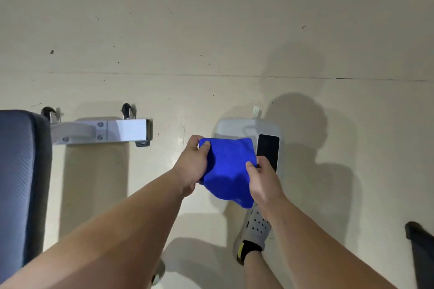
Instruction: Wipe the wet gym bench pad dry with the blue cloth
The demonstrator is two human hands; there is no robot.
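Both hands gripped the blue cloth (pixel 229 171) above the floor (pixel 211 42): left hand (pixel 193 162) pinching its far corner, right hand (pixel 261 180) clamped on its near edge. Well left of the cloth sat the grey bench pad (pixel 21 171), untouched, its white frame (pixel 103 130) beside it.

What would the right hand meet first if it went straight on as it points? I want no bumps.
Probably the black phone-like slab just past the right hand, lying on a white container. Both hands hold the cloth. Depth is unclear, so it might pass above.
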